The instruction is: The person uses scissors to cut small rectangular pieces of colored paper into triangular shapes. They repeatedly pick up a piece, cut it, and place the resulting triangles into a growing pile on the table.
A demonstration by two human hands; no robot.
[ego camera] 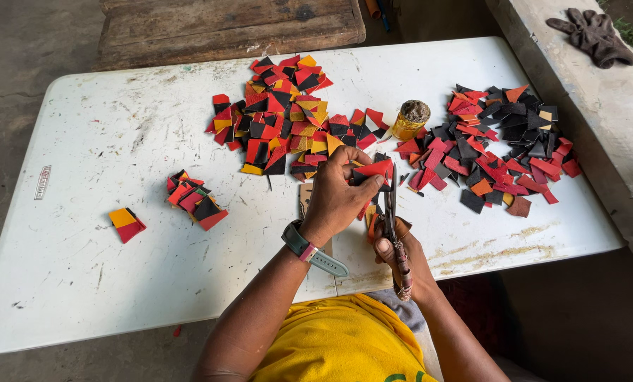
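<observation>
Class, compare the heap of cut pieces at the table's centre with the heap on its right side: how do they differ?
The centre heap mixes red, black and many yellow-orange pieces; the right heap is mostly black and red with few orange. The centre heap lies beyond the left hand; the right heap lies past the small jar. Both are loose flat scraps on the white table.

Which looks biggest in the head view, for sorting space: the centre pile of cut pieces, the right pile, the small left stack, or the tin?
1. Centre pile and right pile: look alike, unranked.
2. Small left stack.
3. Tin.
</observation>
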